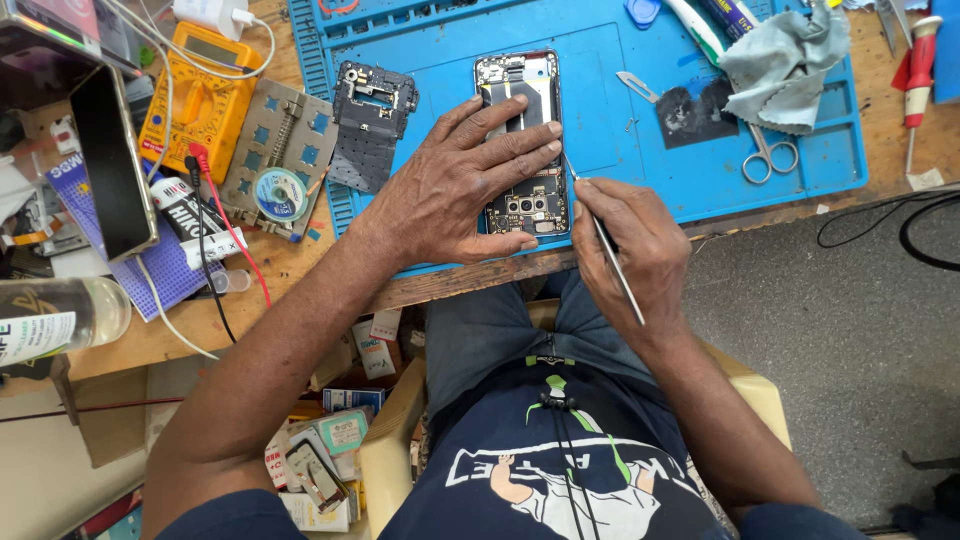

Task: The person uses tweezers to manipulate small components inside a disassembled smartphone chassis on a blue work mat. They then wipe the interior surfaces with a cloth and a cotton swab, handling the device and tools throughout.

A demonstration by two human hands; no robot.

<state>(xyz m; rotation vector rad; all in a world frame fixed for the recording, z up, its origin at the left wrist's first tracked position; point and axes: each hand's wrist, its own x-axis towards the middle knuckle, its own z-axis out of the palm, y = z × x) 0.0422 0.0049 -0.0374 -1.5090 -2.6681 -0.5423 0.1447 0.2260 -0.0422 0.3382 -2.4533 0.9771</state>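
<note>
Left hand (455,185) lay flat, pinning opened phone (520,140) to blue mat (640,150) (back removed); right hand (630,245) gripped thin probe (605,240), prying its edge.

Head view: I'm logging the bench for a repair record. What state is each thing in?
Phone: back cover off, insides showing, flat on the blue mat.
Left hand: pressed flat on the phone.
Right hand: holding a thin metal tool, tip at the phone's edge.
Scissors: shut, lying on the mat.
Grey cloth: crumpled.
Yellow meter: leads plugged in.
</note>
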